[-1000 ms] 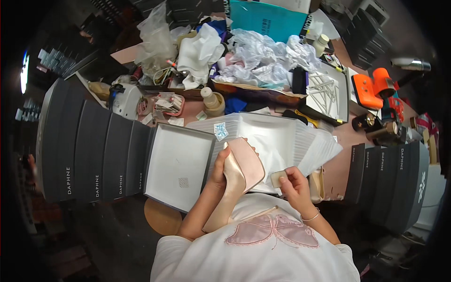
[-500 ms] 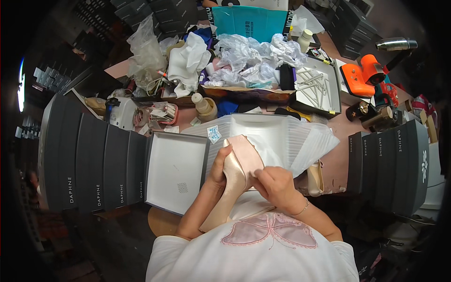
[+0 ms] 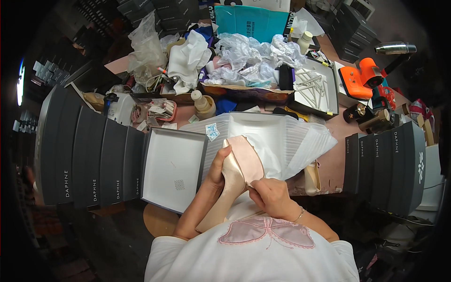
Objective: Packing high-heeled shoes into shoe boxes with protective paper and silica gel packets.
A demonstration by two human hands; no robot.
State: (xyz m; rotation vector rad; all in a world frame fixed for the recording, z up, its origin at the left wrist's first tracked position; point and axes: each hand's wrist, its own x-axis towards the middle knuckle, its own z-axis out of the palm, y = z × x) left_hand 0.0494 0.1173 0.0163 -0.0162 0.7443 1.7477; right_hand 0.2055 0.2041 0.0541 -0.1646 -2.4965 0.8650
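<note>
Head view: pale satin shoe [image 3: 233, 171] held up in the left hand [image 3: 218, 167], right hand [image 3: 272, 193] working at its sole.
Shoe in front of the chest, over the near side of an open box [image 3: 257, 123], pink sole showing. Left hand wrapped firmly round it, thumb along the edge. Right fingers curled nearly closed, tips against the sole's lower edge; cannot tell whether they pinch anything. White box lid [image 3: 159, 169] left of the left arm; second shoe [image 3: 311, 181] on the pink table [image 3: 332, 176], beyond the right hand.
</note>
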